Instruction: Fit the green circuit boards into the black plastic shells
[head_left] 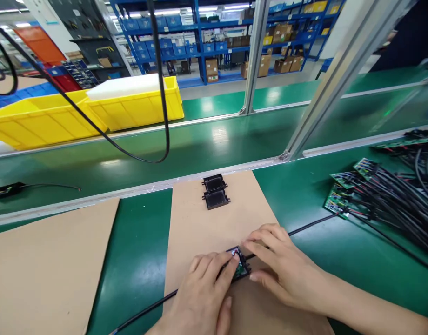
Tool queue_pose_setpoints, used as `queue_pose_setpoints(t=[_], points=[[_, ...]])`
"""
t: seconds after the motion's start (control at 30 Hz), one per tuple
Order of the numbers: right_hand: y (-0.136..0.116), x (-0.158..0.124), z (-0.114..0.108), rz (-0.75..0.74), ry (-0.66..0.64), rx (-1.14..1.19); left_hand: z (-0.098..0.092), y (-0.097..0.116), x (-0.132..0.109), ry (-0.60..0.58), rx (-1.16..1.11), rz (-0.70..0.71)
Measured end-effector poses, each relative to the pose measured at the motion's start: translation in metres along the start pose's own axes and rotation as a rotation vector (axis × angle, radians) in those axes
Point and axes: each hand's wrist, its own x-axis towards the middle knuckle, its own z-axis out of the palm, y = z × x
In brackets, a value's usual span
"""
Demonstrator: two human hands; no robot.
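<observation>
A small black plastic housing (241, 276) with a green circuit board (239, 269) inside lies on the brown cardboard sheet (196, 232). My left hand (209, 284) grips the housing, its fingers pressing on the board and covering the left part. At the housing's right end is my right hand (282, 265), thumb and fingers apart on either side of the black cable (304, 227). Whether its fingertips touch the cable is hard to tell. More cable (147, 309) runs out from under my left hand to the lower left. Two similar black housings (216, 199) sit farther up the cardboard.
On the right lies a pile of circuit boards (336, 197) with black cables (402, 195). Another cardboard sheet (53, 260) covers the left side. Metal posts (254, 60) and a rail bound the green bench. Behind are yellow bins (137, 109); a black cable loop (167, 135) hangs in front.
</observation>
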Motion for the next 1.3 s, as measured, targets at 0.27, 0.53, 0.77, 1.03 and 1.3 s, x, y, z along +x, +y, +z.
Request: queue_pose_setpoints(t=[0.27, 0.53, 0.77, 1.03, 1.3], points=[[0.005, 0.004, 0.015, 0.047, -0.088, 0.041, 0.009, 0.008, 0.011, 0.043, 0.275, 0.027], [0.011, 0.002, 0.026, 0.023, -0.041, -0.039, 0.035, -0.017, -0.007, 0.179, 0.108, -0.204], [0.055, 0.053, -0.044, -0.022, -0.027, -0.372, -0.044, -0.089, 0.007, 0.148, 0.168, -0.267], [0.121, 0.159, -0.149, 0.294, 0.382, -0.57, -0.126, -0.214, 0.137, 0.203, 0.328, -0.437], [0.073, 0.029, -0.062, 0.075, 0.161, -0.302, -0.02, -0.144, 0.119, 0.014, 0.132, -0.058]])
